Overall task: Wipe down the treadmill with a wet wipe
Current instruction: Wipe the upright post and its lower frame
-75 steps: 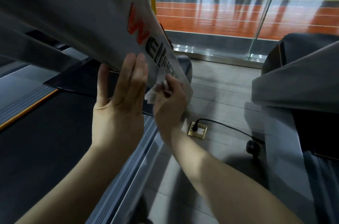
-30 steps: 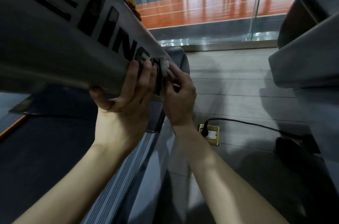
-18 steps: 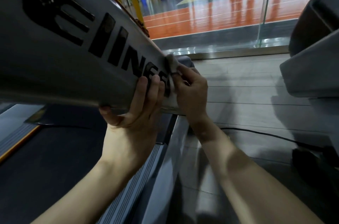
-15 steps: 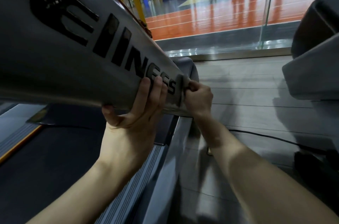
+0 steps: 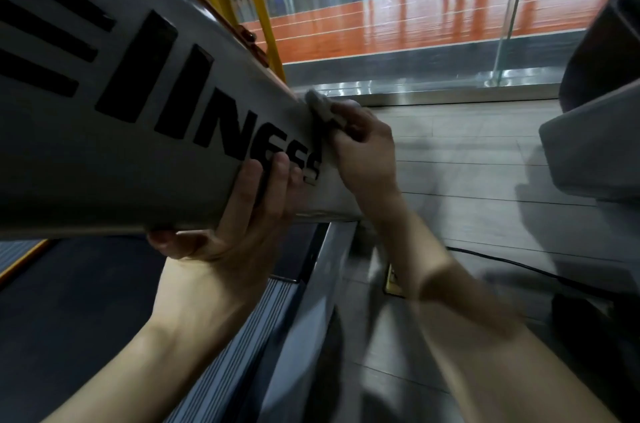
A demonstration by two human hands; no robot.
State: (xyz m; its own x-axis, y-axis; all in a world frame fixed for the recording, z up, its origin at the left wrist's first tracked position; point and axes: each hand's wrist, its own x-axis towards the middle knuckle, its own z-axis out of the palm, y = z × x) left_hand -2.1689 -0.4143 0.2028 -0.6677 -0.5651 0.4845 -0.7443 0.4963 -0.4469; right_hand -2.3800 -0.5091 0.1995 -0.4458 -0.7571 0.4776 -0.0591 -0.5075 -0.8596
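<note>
The treadmill's grey slanted upright (image 5: 145, 159), printed with big black letters, fills the upper left of the head view. My left hand (image 5: 239, 228) holds its lower end from below, fingers laid up over the last letters and the thumb under the bottom edge. My right hand (image 5: 363, 148) pinches a crumpled grey wet wipe (image 5: 320, 105) and presses it against the upright's right edge, near its foot. The dark running belt (image 5: 79, 311) lies below at the left, with a ribbed grey side rail (image 5: 235, 350) beside it.
A second treadmill (image 5: 595, 152) stands at the right edge. A black cable (image 5: 502, 261) runs across the grey floor to a brass floor socket (image 5: 393, 284), partly behind my right forearm. A glass wall (image 5: 433, 6) with a sports court beyond lies ahead.
My right hand has slid the wipe down the lettered upright to its lower end and then up along the right edge. My left hand followed down and stays clasped under the upright.
</note>
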